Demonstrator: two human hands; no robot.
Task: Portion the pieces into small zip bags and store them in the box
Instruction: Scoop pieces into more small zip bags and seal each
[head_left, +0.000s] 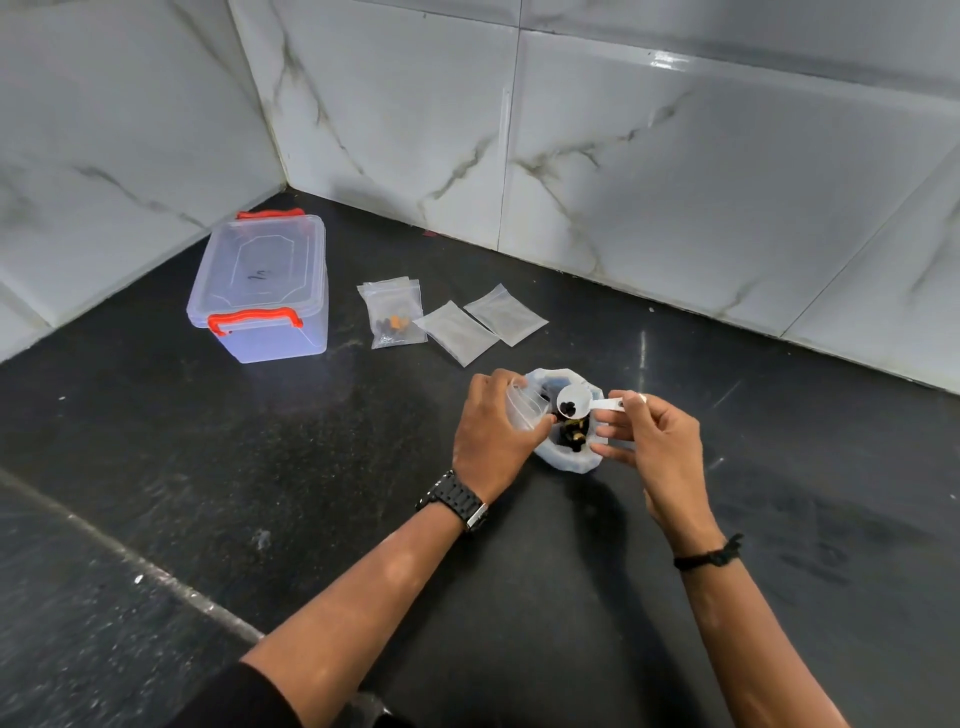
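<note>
Left hand (491, 431) grips an open small zip bag (524, 410), fingers curled round it, mouth facing the scoop. Right hand (652, 441) pinches the handle of a white scoop (574, 402) between thumb and fingers. A few dark pieces sit in the scoop bowl. Both are held right over the source bag of pieces (569, 441), which sits open on the black table (311, 493).

Step in hand, as I read it: tipping a scoopful into the zip bag.

To do it well:
- Keep the transfer above the source bag so any strays drop back in, not onto the table.
- Hold the bag mouth wide; it looks only partly spread, can't tell how far.
- Bring the scoop lip inside the mouth before tilting, then tilt slowly. Pieces are small and will bounce.
- Match the portion to the filled bag (396, 317) lying further back, which holds dark and orange pieces.

Two empty zip bags (480, 325) lie just beside that filled one, so several portions remain. The box (260, 291) stands well apart near the wall corner on the left, lid on, red clips (254, 318) visible. Nothing visible inside. It'll need opening before storage, best done once all bags are sealed.
</note>
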